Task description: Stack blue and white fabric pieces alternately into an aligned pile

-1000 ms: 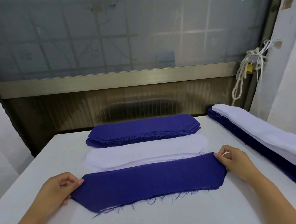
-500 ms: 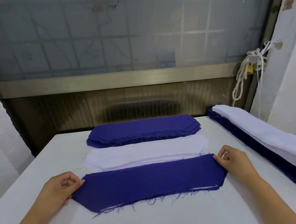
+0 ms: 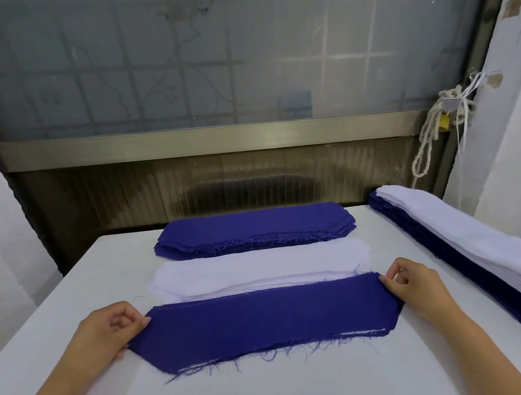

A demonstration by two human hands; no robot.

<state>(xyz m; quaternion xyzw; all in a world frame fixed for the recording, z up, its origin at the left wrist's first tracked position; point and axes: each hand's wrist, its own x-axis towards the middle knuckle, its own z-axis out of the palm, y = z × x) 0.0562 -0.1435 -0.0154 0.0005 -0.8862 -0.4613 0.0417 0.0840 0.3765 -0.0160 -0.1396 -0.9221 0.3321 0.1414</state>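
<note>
A long blue fabric piece (image 3: 267, 322) with frayed edges lies across the near part of the white table (image 3: 76, 300). A sliver of white cloth shows under its front edge. My left hand (image 3: 109, 331) pinches its left end and my right hand (image 3: 414, 282) pinches its right end. Behind it lies a stack of white pieces (image 3: 257, 267), and further back a stack of blue pieces (image 3: 255, 228).
Along the table's right edge runs a tall pile (image 3: 470, 254), blue below and white on top. A metal-framed window and a ribbed panel stand behind the table. A knotted white rope (image 3: 432, 132) hangs at the back right.
The blue piece lies slightly flatter and squarer; both hands have shifted only a little at its ends while keeping their hold.
</note>
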